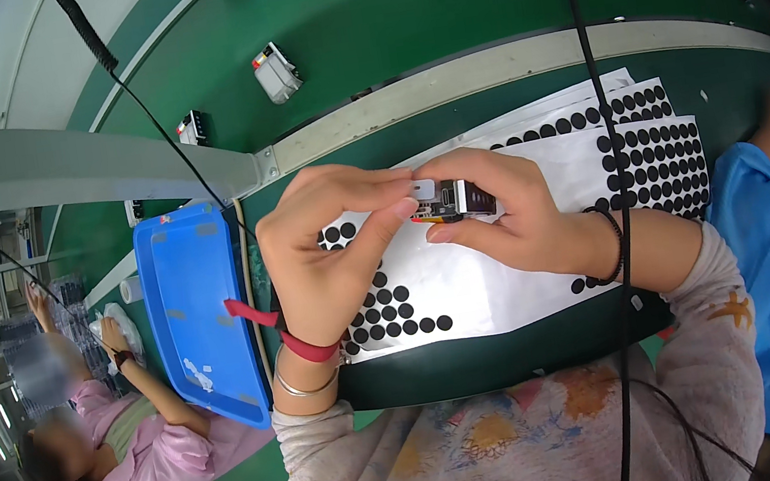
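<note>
Over white sheets (472, 292) bearing rows of black round stickers, I hold a small electronic device (451, 199) with a dark and silver casing. Ports or parts of a circuit board show on its upper side, and a bit of red and yellow is at its lower left. My right hand (514, 206) is closed around its right end, thumb below and index finger above. The thumb and index finger of my left hand (321, 245) pinch its left end, beside a small light grey piece (424, 189). A red band circles my left wrist.
A blue tray (261, 388) stands to the left. Beyond a pale metal rail (479, 67), similar small devices (277, 72) lie on a green surface. A black cable (589, 61) hangs in front on the right. Other people sit at left and right.
</note>
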{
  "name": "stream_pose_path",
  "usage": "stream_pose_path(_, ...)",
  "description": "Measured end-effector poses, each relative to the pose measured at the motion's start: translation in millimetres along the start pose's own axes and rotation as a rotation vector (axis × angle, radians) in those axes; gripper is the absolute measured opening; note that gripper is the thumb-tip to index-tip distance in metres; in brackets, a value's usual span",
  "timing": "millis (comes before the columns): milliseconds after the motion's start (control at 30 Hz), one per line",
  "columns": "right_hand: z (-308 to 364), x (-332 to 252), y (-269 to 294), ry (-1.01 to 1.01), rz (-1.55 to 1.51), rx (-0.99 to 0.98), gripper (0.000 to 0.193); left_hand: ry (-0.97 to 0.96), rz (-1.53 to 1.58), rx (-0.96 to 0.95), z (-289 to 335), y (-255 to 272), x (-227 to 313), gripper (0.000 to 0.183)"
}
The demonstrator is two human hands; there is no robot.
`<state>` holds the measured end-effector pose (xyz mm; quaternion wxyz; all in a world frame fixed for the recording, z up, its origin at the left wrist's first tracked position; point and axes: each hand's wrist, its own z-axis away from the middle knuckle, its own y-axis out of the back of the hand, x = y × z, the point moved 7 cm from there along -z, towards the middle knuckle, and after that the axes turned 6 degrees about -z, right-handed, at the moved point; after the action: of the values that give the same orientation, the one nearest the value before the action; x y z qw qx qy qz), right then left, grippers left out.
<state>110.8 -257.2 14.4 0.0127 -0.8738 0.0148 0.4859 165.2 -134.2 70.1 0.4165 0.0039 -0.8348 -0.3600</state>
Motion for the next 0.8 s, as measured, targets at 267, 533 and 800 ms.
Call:
stream_pose_path(267,-2,-7,0,0.049,0.038,-0.040,0.036,0.154,0.305,-0.078,4,-11,-10,0.010)
stream_pose_path(533,0,-5,4,0.003,-0.028,-0.035,0.036,-0.160,-0.193,-0.054,0,-5,25,0.024)
stream_pose_path(800,5,8,4,-0.171,-0.266,0.001,0.031,-0.314,-0.363,-0.053,2,-10,37,0.029)
